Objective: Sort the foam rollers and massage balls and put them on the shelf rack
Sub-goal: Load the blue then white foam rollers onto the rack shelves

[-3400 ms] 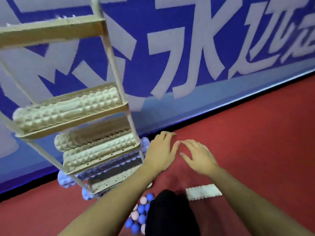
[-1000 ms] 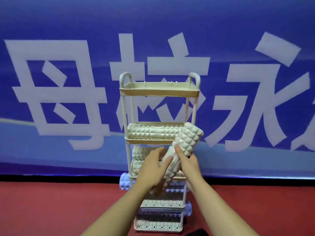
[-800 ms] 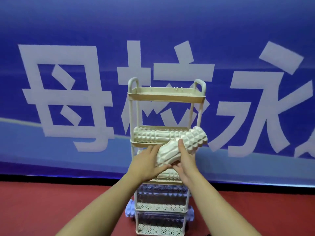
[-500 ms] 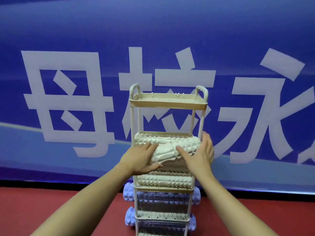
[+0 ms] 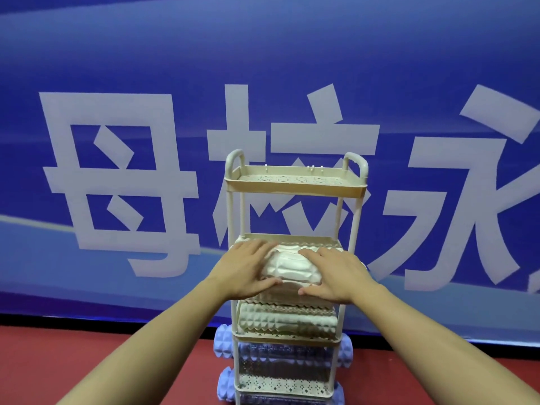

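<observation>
Head view faces a cream shelf rack (image 5: 295, 187) standing on a red floor (image 5: 87, 363) against a blue banner (image 5: 263, 54) printed with large pale characters. On the rack's second tier lies a cream foam roller (image 5: 287, 266); the left hand (image 5: 245, 271) and right hand (image 5: 336, 273) grasp it, fingers over its top and thumbs under its front. One tier below lie more cream rollers (image 5: 286, 321). Blue rollers (image 5: 223, 344) fill the lowest tiers, their ends poking past the rack's posts.

Single head cam, close in, facing fwd at shelf rack (image 5: 295, 187) w/ blue banner (image 5: 146, 68) behind.
</observation>
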